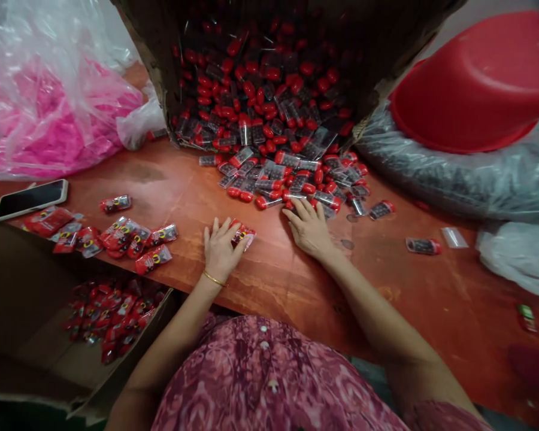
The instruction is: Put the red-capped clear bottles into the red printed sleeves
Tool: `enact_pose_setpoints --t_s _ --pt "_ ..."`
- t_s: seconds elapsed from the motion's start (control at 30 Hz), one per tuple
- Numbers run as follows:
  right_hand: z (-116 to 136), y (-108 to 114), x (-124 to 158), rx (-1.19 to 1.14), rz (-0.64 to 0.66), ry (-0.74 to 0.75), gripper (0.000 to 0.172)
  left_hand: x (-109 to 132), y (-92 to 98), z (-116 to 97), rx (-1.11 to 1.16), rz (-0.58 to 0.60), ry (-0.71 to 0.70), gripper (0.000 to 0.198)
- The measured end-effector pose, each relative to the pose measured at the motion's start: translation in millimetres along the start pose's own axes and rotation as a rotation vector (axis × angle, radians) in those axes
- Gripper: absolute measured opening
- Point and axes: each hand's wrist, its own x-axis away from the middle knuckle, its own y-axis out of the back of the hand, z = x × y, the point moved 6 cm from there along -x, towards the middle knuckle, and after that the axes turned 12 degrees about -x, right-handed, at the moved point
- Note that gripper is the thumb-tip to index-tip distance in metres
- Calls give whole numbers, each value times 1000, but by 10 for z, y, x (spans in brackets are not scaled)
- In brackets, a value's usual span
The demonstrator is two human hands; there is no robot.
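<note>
Where a tilted cardboard carton (155, 54) spills onto the counter (269, 293), a heap of small clear plastic cases (269, 143) lies in a loose fan, each with a glossy red cap at one end and dark contents behind the plastic. The left hand (220, 251) lies palm down with its fingers spread, and a red-printed packet (242, 235) sits against its thumb side; whether the packet is actually gripped, I cannot tell. The right hand (309, 227) rests open and palm down at the near edge of the heap, its fingertips among the cases. A gold bangle (213, 278) circles the left wrist. Sealed red packets (135, 236) lie in a rough row toward the left, and more fill an open cardboard box (27, 299) below the counter's edge. Beyond them are a smartphone (30, 199) and a pink-filled plastic bag (49, 120). To the right, a red plastic basin (476, 84) tips over a grey bag (453, 173).
</note>
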Motion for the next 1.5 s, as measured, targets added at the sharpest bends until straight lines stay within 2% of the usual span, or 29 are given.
enact_pose_setpoints --t_s 0.17,0.3,0.43,0.53,0.63,0.73,0.83,0.9,1.0,1.07,1.3,1.4,1.5 --pt "-140 102 180 -2 -120 -64 34 -28 -55 56 36 79 43 36" --pt "100 227 263 -125 -198 -92 28 -87 -92 99 57 86 48 30" --pt "501 267 217 -463 -210 -113 26 -74 -48 102 124 7 47 31" --pt "709 191 130 -820 -189 -229 29 -9 93 49 170 -110 64 32" --pt "838 71 54 -1218 -169 -336 31 56 236 -98 184 -162 14 31" --pt "853 41 25 -1441 -203 -367 29 101 334 -226 235 -190 -19 31" --pt "715 83 71 -1456 -314 -430 29 134 338 -225 475 -195 92 48" --pt "617 106 125 -1424 -382 -483 31 157 212 -219 750 -61 221 52" --pt "559 100 202 -1384 -446 -529 30 222 1 -316 1121 188 366 42" --pt "578 70 243 -1362 -456 -540 28 253 -48 -364 1261 217 438 38" --pt "635 4 301 -1340 -454 -516 19 280 -123 -429 1529 224 689 32" --pt "624 -11 294 -1366 -427 -518 18 263 -110 -444 1541 230 693 35" --pt "602 8 287 -1359 -421 -522 20 259 -105 -480 1579 293 682 36"
